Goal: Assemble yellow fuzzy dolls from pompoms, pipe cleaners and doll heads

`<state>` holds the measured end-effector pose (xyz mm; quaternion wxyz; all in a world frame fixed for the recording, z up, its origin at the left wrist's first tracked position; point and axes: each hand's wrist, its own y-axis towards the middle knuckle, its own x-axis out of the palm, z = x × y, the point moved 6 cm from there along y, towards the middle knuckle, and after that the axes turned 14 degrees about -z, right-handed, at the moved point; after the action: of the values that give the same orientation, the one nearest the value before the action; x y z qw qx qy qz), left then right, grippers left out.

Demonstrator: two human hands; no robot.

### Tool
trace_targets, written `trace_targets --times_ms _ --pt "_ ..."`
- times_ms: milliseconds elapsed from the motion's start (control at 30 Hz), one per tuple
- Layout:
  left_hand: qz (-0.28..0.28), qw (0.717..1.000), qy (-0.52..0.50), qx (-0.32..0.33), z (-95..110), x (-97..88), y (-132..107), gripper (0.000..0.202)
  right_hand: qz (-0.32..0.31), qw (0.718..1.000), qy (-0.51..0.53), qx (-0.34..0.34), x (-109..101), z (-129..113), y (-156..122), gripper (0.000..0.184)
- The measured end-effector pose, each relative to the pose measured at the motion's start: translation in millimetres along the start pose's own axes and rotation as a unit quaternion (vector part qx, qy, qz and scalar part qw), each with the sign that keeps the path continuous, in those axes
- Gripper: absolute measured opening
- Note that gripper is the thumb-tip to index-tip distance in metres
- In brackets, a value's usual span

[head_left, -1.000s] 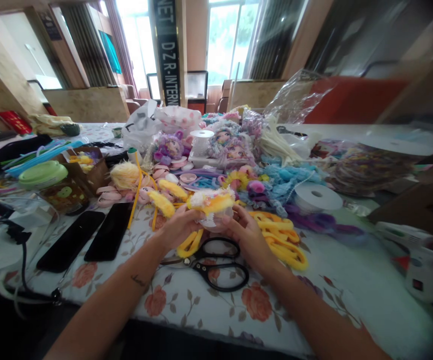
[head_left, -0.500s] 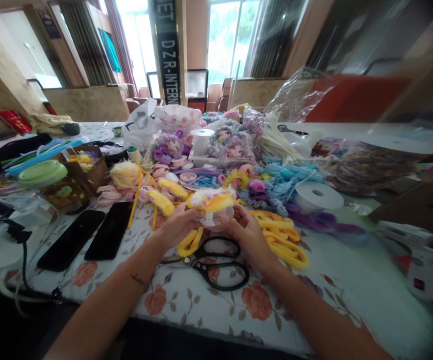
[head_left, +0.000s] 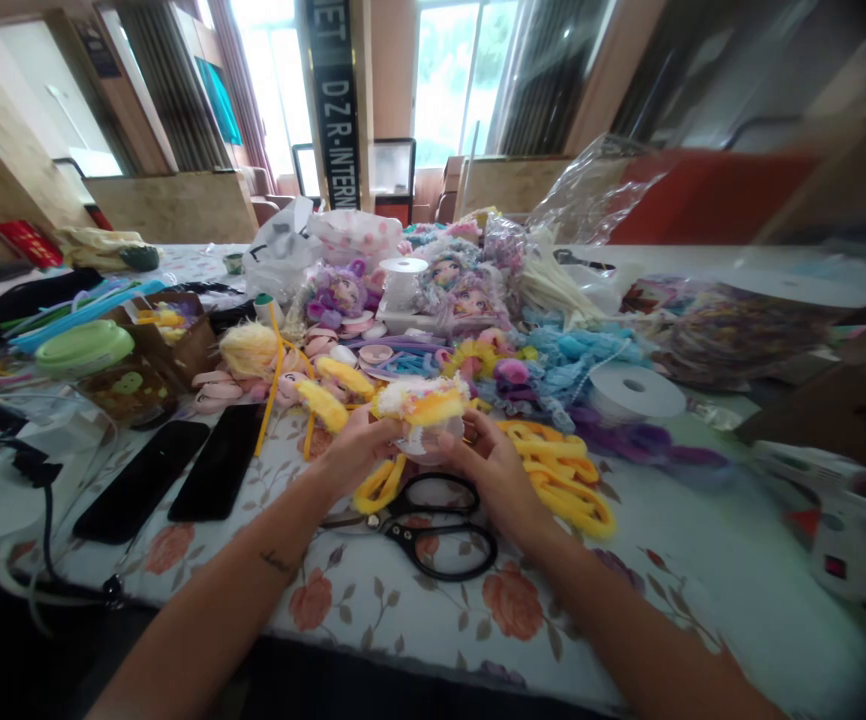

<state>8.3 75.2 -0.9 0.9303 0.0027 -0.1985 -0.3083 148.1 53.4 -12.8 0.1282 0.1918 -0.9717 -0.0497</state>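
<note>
Between my two hands is a small fluffy craft piece (head_left: 427, 405), yellow and white on top with a pale, clear-looking underside. My left hand (head_left: 358, 445) is closed on its left side, and my right hand (head_left: 489, 455) grips the right side with the thumb in front. Below it on the cloth lie black-handled scissors (head_left: 444, 568), their blades pointing left. Yellow fuzzy pipe cleaners (head_left: 564, 475) lie in loops beside my right hand. Fluffy yellow strips (head_left: 324, 403) rest just beyond my left hand.
Two dark phones (head_left: 215, 465) lie at left near a green-lidded jar (head_left: 103, 370) and power cables. Behind my hands are doll heads (head_left: 470, 300), a white spool (head_left: 637, 392) and blue mesh (head_left: 583, 350). A white glue gun (head_left: 830, 500) stands at right on the floral tablecloth (head_left: 373, 610).
The held piece tilts slightly and has shifted a little to the left. Both hands keep their hold, with small finger movements; the things on the table stay put.
</note>
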Motion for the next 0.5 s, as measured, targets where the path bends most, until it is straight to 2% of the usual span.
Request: trace_targets --times_ms 167,367,500 --pt "0.023 1.000 0.006 0.014 -2.0 -3.0 1.1 0.037 -0.007 1.000 -0.004 -0.002 1.4 -1.5 0.4 0.042" --pt "-0.037 0.998 -0.057 -0.003 -0.1 4.7 -0.4 0.038 0.012 1.000 0.000 -0.013 -3.6 -4.0 0.9 0.039" --pt "-0.034 0.999 -0.039 -0.001 0.4 4.3 -1.2 0.042 0.011 1.000 -0.008 -0.010 -2.5 -4.5 1.0 0.039"
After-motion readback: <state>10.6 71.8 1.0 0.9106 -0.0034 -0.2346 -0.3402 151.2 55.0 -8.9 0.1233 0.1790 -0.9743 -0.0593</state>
